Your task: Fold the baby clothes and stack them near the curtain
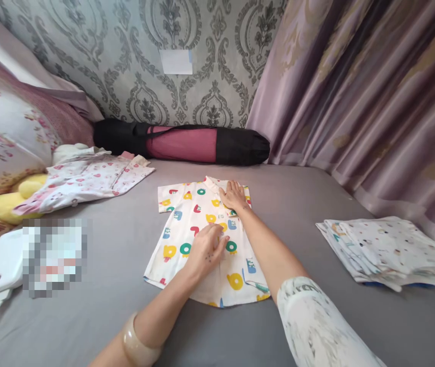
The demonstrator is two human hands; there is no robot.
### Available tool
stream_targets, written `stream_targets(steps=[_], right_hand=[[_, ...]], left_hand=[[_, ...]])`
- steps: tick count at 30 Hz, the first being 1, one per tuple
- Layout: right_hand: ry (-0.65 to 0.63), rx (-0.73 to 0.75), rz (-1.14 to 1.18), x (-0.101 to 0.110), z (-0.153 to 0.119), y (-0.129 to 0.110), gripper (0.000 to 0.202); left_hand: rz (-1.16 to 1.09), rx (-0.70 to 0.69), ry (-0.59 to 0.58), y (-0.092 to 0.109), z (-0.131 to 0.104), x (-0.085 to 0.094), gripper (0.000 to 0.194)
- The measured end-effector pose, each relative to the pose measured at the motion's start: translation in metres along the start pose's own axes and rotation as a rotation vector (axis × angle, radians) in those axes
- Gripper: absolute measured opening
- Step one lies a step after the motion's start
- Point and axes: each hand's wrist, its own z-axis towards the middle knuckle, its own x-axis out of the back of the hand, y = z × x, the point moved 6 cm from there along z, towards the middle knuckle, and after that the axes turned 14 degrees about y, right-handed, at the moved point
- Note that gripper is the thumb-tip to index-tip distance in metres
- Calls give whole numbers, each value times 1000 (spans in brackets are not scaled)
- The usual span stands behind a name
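Note:
A white short-sleeved shirt (179, 229) with colourful letters lies spread on the grey bedsheet, collar pointing away from me. Its left sleeve sticks out, while the right side looks folded inward. My right hand (234, 196) rests flat on the shirt's upper right, beside the collar, fingers stretched. My left hand (207, 248) is over the middle of the shirt front with its fingers extended and thumb apart; whether it presses on the cloth I cannot tell. Neither hand grips anything. The lower right hem is turned over at the corner.
To the right sits a stack of folded clothes (397, 250). At the left are a printed garment (91, 178), a yellow plush (3, 204) and a white power bank (1, 267) with a cable. Along the wall lies a black and pink rolled bag (181, 144).

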Motion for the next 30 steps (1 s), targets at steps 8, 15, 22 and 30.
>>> stream_targets(steps=[8,15,22,30], right_hand=[[-6,9,-12,0,1,1,71],[-24,138,35,2,-11,-21,65],[-28,145,30,-6,-15,-24,63],[6,180,2,1,-8,-33,62]], left_hand=[[5,101,32,-8,2,3,21],[9,113,58,-10,3,5,22],[3,142,38,-13,3,3,21],[11,104,55,-16,3,0,19]])
